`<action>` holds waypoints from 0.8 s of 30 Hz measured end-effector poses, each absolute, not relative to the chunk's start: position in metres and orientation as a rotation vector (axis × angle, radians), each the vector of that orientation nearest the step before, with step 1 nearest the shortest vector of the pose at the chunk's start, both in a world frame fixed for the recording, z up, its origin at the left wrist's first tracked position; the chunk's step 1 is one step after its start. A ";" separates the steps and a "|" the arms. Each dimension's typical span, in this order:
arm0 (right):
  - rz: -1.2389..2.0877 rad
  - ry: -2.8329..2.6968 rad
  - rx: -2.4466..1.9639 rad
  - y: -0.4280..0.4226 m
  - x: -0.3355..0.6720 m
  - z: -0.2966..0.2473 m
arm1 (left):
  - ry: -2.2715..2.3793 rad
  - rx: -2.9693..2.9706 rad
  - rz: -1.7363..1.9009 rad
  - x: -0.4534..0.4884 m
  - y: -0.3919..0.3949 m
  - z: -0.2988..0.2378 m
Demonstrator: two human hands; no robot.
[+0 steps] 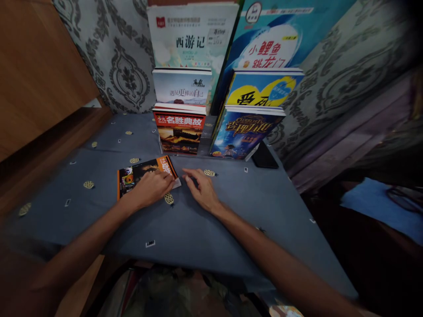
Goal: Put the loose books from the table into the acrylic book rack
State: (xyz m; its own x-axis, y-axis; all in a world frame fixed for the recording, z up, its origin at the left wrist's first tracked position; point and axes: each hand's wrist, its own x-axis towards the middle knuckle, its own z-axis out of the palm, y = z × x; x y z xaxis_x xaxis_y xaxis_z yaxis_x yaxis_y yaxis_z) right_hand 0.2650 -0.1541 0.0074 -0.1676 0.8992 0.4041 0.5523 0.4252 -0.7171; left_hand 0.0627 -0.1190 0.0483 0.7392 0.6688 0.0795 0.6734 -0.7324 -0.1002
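An orange and black book (132,175) lies flat on the grey-blue cloth-covered table (185,224). My left hand (152,188) rests on its right part, fingers curled loosely over the cover near its right edge. My right hand (202,189) lies on the cloth just right of the book, fingers stretched toward the book's corner and holding nothing. The book's lower right portion is hidden under my left hand.
Two stepped rows of upright books stand at the back: a red-topped book (179,132) on the left, a dark blue one (244,134) on the right, more behind. A black phone-like slab (264,157) lies by the right row. Patterned wall behind, wooden panel left.
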 end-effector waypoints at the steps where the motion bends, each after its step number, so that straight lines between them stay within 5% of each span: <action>1: 0.506 -1.868 -1.207 -0.155 0.265 0.008 | -1.088 -2.804 -0.062 0.064 -0.121 0.047; 11: 0.227 -2.320 -1.184 -0.157 0.258 0.007 | -1.276 -2.835 -0.128 0.021 -0.100 0.049; 24: 0.104 -2.322 -1.197 -0.153 0.259 0.001 | -1.780 -2.438 0.366 0.005 -0.116 0.077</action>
State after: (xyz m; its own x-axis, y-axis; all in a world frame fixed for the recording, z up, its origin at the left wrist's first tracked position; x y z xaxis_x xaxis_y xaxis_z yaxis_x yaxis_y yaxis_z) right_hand 0.2587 -0.1533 0.0008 -0.4732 0.7783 0.4128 0.7381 0.6061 -0.2965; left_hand 0.0048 -0.1160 0.0768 0.2874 0.9484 -0.1337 0.9242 -0.3113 -0.2211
